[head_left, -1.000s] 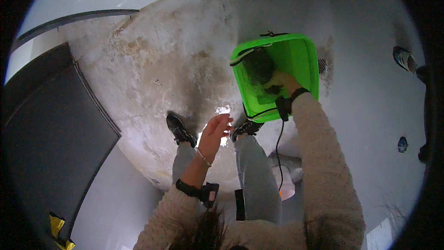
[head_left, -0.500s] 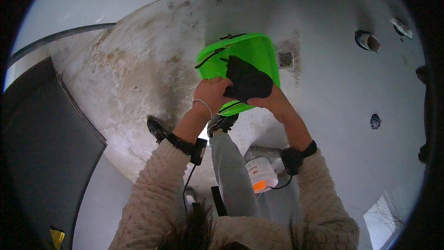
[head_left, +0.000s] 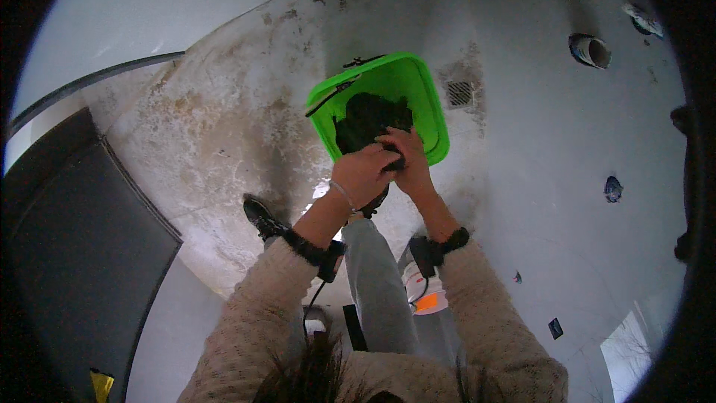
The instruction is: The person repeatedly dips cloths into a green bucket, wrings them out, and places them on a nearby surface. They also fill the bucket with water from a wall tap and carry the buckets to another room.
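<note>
A bright green plastic tub (head_left: pixel 426 101) with rounded corners sits on the floor in front of me. Inside it lies a bunched dark cloth (head_left: pixel 367 116), its exact kind not clear. Both hands are at the near rim, close together, and hold the cloth's near end. My left hand (head_left: pixel 363 175) has its fingers curled against the fabric. Just right of it, my right hand (head_left: pixel 412 163) grips the same piece with fingers bent over it. Part of the cloth between the hands is hidden by the fingers.
Dark-handled tools (head_left: pixel 332 95) rest across the tub's left rim. A floor drain (head_left: pixel 459 93) lies to its right. Pipe stubs, one an open pipe (head_left: pixel 591 51), stick out of the right wall. A white bucket (head_left: pixel 426 295) stands by my right forearm; a dark panel (head_left: pixel 82 254) is at left.
Both hands have come down and closer together. The dark cloth, spread flat above the tub before, is now bunched and lower, inside the tub.
</note>
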{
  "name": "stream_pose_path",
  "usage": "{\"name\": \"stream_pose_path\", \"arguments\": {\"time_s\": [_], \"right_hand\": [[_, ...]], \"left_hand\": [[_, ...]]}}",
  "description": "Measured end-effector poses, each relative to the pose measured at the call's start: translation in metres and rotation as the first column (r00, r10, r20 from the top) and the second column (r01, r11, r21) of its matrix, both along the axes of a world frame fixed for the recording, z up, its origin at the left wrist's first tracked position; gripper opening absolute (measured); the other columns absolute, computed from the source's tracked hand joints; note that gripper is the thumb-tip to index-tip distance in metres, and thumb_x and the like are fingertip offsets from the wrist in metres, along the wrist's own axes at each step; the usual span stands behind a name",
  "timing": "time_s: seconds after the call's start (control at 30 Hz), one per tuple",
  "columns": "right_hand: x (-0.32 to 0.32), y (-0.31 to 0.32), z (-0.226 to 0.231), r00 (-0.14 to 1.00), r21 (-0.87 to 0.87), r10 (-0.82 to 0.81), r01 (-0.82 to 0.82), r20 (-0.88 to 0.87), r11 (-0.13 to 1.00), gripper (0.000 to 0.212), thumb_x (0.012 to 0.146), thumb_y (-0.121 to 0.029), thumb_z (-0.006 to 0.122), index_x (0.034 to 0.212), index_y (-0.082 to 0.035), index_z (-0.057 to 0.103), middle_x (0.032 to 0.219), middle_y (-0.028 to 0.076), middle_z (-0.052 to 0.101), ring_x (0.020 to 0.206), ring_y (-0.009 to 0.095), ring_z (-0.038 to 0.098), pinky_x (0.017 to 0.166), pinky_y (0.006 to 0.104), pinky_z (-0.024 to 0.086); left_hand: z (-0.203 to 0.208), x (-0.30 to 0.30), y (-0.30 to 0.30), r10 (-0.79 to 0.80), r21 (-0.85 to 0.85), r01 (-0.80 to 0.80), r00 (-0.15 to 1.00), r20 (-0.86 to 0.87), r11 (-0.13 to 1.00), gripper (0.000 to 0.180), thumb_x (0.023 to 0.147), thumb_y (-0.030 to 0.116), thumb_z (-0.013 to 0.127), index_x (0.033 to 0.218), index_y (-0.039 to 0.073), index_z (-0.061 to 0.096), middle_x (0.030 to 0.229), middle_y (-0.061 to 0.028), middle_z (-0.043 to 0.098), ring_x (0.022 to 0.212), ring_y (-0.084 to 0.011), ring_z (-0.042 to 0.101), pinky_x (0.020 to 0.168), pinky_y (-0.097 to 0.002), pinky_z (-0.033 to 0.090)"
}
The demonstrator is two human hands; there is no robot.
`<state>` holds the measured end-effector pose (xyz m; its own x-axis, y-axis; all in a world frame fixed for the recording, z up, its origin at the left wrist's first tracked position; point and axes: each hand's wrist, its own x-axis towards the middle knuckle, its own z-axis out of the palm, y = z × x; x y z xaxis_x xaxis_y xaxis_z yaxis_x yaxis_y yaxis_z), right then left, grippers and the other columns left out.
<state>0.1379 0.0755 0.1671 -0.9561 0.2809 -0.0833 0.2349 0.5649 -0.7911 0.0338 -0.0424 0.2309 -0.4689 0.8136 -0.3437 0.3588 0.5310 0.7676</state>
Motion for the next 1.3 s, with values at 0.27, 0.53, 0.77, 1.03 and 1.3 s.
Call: {"name": "stream_pose_path", "arguments": {"time_s": [0.27,0.53,0.77,1.03,1.3], "right_hand": [[0.007,0.018,-0.034,0.969,-0.197,0.048,0.001,0.241,0.98,0.051,0.067,0.005,0.06,0.114,-0.014,0.055,0.107,0.011,0.053,0.102,0.032,0.051,0.089,0.0374,0.043],[0.028,0.048,0.017,0.917,0.061,0.023,-0.051,0.398,0.997,0.053,0.076,-0.002,0.056,0.126,-0.019,0.049,0.105,0.012,0.052,0.1,0.03,0.05,0.086,0.039,0.044],[0.02,0.04,0.08,0.995,0.012,-0.02,0.019,0.093,1.0,0.059,0.069,0.003,0.06,0.124,-0.018,0.052,0.101,0.013,0.051,0.092,0.031,0.052,0.077,0.0372,0.047],[-0.028,0.029,0.028,0.943,-0.081,0.165,-0.148,0.288,0.986,0.061,0.079,-0.013,0.06,0.134,-0.012,0.035,0.119,0.019,0.047,0.098,0.037,0.053,0.077,0.0435,0.047],[-0.056,0.029,-0.214,0.726,0.052,0.097,-0.181,0.68,0.982,0.045,0.094,-0.031,0.038,0.135,-0.012,0.035,0.136,0.016,0.038,0.121,0.035,0.039,0.093,0.0461,0.041]], "left_hand": [[0.063,-0.044,-0.052,0.12,0.061,-0.112,0.984,-0.131,0.992,0.029,0.069,0.013,0.066,0.098,0.018,0.065,0.074,-0.0053,0.058,0.064,-0.0258,0.059,0.053,-0.0349,0.047],[0.019,-0.061,-0.078,0.426,-0.025,-0.437,0.888,-0.174,0.899,0.029,0.074,0.005,0.062,0.102,0.015,0.063,0.077,-0.0087,0.055,0.069,-0.0271,0.058,0.059,-0.0333,0.047],[0.02,-0.046,-0.046,0.512,0.16,-0.493,0.851,-0.12,0.855,0.037,0.072,-0.002,0.062,0.107,0.011,0.062,0.096,-0.0131,0.05,0.084,-0.0259,0.054,0.072,-0.033,0.046],[0.038,-0.025,-0.007,0.271,0.186,-0.283,0.958,0.091,0.941,0.041,0.082,0.01,0.059,0.122,0.012,0.052,0.12,-0.017,0.05,0.108,-0.0341,0.051,0.092,-0.0396,0.042],[-0.002,0.0,-0.115,0.396,-0.048,-0.395,0.891,0.224,0.917,0.029,0.084,0.01,0.058,0.113,0.006,0.055,0.114,-0.0148,0.056,0.105,-0.0322,0.053,0.091,-0.0383,0.042]]}}
